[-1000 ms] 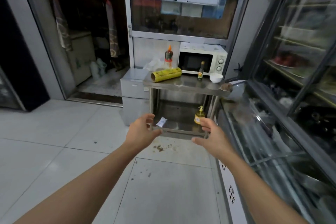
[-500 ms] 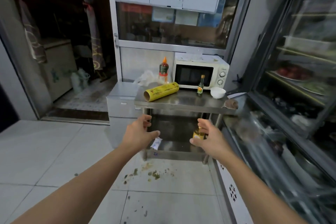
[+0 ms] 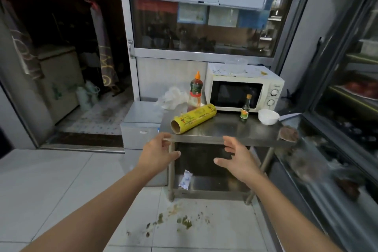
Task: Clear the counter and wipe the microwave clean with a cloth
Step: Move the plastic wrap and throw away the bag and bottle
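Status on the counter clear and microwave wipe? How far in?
Done: nothing. In hand: nothing; left hand and right hand are empty, reaching toward the counter. Left: yellow roll, red sauce bottle, small dark bottle, white bowl and brown rag all sit there; microwave is unwiped, top stained.

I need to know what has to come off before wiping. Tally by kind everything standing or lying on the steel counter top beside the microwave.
Bottles: 2, a red sauce bottle and a small dark bottle
Rolls of wrap: 1, yellow
Bowls: 1, white
Crumpled plastic bags: 1
Brown cloths: 1, on the right corner
Total: 6
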Motion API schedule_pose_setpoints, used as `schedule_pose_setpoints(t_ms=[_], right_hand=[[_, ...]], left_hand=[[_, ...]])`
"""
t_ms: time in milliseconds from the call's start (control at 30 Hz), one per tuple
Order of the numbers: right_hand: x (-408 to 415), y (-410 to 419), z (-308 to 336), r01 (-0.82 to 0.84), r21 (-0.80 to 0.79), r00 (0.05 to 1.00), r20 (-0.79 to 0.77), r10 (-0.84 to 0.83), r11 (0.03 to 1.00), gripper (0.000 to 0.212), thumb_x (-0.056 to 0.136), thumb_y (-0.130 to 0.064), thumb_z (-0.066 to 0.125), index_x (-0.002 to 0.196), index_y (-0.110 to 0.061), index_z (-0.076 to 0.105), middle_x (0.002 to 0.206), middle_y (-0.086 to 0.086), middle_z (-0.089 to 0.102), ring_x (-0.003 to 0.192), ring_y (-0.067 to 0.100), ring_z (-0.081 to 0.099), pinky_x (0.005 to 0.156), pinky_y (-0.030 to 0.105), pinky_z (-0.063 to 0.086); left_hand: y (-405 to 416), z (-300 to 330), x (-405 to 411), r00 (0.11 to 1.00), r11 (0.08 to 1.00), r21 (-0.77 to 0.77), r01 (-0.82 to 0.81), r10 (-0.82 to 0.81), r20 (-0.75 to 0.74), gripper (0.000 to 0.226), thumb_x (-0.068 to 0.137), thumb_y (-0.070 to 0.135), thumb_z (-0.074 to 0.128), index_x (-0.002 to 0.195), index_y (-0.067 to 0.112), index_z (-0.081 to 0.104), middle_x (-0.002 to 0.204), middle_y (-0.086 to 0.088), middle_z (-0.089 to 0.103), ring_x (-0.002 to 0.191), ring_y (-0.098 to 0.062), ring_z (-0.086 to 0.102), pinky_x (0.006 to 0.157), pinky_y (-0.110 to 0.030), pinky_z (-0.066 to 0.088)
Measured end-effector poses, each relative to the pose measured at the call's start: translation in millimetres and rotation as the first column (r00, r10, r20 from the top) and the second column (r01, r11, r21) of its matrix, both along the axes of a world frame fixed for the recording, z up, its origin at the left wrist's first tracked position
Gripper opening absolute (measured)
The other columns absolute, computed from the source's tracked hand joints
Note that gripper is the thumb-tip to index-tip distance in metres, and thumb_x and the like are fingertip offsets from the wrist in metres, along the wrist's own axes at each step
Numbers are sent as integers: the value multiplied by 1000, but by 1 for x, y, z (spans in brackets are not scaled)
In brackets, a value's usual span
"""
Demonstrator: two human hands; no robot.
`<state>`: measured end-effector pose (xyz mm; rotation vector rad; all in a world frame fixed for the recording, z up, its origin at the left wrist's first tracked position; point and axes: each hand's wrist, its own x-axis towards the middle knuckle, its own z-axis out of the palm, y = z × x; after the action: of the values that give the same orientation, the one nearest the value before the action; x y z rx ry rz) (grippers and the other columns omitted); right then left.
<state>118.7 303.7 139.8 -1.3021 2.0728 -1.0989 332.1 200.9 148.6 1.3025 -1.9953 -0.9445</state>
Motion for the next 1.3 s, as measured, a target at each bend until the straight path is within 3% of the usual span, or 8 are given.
schedule_pose_setpoints(t_ms=[167,333,567,833,933,1067,1200,1300], right_hand=[[-16,-95,-5,-51,-25,998,26,52,998,74,73,-22,79,135,-28,41,134,-3,50,120,11,48,94,26,42],[-22,-186,-5,-119,-32,993,7,119,992,70,73,-23,79,133,-25,43,130,-5,51,114,8,49,91,26,43],[-6,-280,-16,-111,13,993,34,110,994,65,73,-20,79,129,-26,46,118,-5,54,109,10,51,85,25,42],[36,-367,-35,61,56,998,15,-62,997,65,74,-17,77,131,-21,45,113,-6,52,107,13,54,94,34,47],[52,-391,-43,136,79,990,24,-138,988,60,77,-15,75,129,-20,46,109,-7,53,106,16,55,90,33,48],[62,-412,-49,233,98,971,33,-237,968,48,76,-17,75,113,-32,48,95,-21,53,102,16,57,77,24,45],[52,-427,-50,316,157,947,7,-321,936,65,76,-21,76,133,-21,44,120,-2,53,113,19,53,97,38,46],[37,-442,-53,339,192,940,-22,-341,921,70,77,-18,75,137,-16,40,132,5,49,119,23,50,98,39,44]], left_hand=[[-80,-4,-10,999,999,5,-52,52,9,57,74,28,76,125,22,50,112,2,61,96,-9,54,79,-22,44],[-150,-7,-11,989,989,8,-146,146,27,56,72,26,77,123,22,52,108,2,63,94,-11,56,83,-24,45],[-238,-20,0,989,988,49,-149,148,25,55,75,28,75,124,21,51,111,0,61,98,-13,57,87,-27,48],[-358,-43,34,999,996,83,34,-35,10,54,76,28,75,124,23,50,111,4,59,100,-12,56,79,-23,47],[-405,-43,49,993,988,106,115,-117,9,54,75,28,76,123,23,50,109,3,59,99,-12,56,74,-20,45],[-456,-43,57,982,974,124,188,-189,-3,53,77,26,76,123,21,50,112,0,59,100,-14,56,69,-17,45],[-488,-51,48,967,954,163,252,-254,-9,54,77,25,76,124,20,51,113,-1,59,101,-16,56,73,-21,45],[-507,-57,33,959,949,156,274,-281,22,53,76,26,76,123,20,51,112,0,60,98,-14,56,79,-23,44]])
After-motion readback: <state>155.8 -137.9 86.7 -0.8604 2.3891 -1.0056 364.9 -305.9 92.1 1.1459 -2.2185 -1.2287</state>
